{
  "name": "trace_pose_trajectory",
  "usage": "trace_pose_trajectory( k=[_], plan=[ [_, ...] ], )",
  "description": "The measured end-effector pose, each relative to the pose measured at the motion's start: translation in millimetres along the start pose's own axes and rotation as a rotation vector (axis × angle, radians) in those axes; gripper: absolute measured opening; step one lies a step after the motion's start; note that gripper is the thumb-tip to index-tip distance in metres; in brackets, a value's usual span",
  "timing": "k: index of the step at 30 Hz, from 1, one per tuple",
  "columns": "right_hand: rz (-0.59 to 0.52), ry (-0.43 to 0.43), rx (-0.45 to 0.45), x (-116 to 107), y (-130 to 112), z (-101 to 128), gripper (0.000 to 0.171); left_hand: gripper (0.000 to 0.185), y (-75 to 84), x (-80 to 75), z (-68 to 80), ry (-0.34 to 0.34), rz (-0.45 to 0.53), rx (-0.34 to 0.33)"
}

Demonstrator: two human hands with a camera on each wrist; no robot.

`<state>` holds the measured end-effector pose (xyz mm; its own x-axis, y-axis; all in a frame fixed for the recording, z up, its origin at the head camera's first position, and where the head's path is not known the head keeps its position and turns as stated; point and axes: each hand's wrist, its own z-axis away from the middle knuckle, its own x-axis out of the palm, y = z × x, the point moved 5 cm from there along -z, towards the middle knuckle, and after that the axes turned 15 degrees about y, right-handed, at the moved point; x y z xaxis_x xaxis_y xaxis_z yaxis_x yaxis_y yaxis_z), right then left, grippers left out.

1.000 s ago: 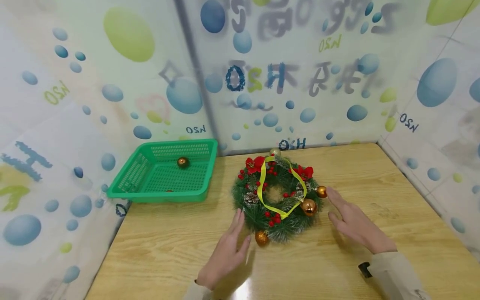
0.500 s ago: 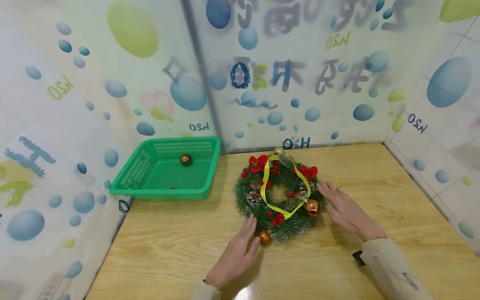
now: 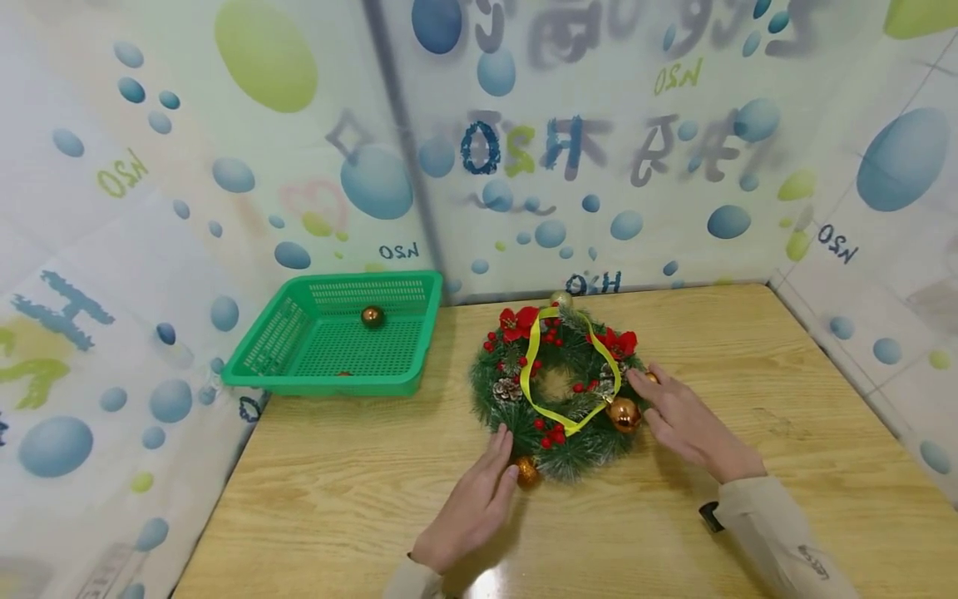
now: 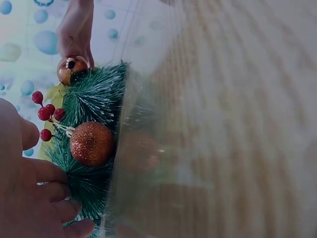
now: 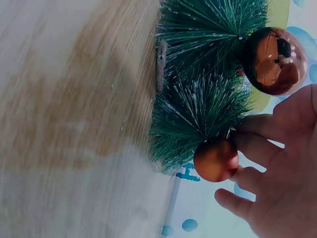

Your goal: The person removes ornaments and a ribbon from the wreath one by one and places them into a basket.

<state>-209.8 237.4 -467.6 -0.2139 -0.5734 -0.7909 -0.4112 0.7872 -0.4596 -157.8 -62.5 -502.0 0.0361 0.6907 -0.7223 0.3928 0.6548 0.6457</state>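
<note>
A green Christmas wreath (image 3: 576,457) lies on the wooden table, decorated with red flowers, red berries and pinecones. Over it runs a loop of yellow ribbon (image 3: 531,345). My left hand (image 3: 466,512) is at the wreath's lower left, fingertips against the needles beside a glittery orange bauble (image 4: 92,144). At the right edge is my right hand (image 3: 692,424), its extended fingers touching the greenery around a matte orange bauble (image 5: 216,159). A shiny copper bauble (image 5: 275,60) hangs just above those fingers in the right wrist view. A pale gold bauble (image 3: 560,299) shows at the wreath's top.
To the left stands a green plastic basket (image 3: 352,387) with a brown-gold bauble (image 3: 372,316) inside; a small red bit peeks over its front rim. Behind the table (image 3: 314,499) rises a patterned curtain (image 3: 449,233) with blue and green spots.
Both hands have moved inward to the wreath, the left from just beside it, the right over the matte orange bauble. The head view has shifted slightly. The wreath stays flat on the table.
</note>
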Motion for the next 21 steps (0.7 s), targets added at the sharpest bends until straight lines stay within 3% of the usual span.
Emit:
trace_pose_trajectory(
  k=[7, 21],
  plan=[
    [0.083, 0.014, -0.023, 1, -6, 1, 0.054, 0.056, -3.9, -3.7, -3.2, -0.01, 0.025, -0.022],
    [0.138, 0.009, -0.007, -2, -21, 7, 0.053, 0.058, -15.0, -12.3, -13.5, 0.007, 0.053, -0.019]
  ],
)
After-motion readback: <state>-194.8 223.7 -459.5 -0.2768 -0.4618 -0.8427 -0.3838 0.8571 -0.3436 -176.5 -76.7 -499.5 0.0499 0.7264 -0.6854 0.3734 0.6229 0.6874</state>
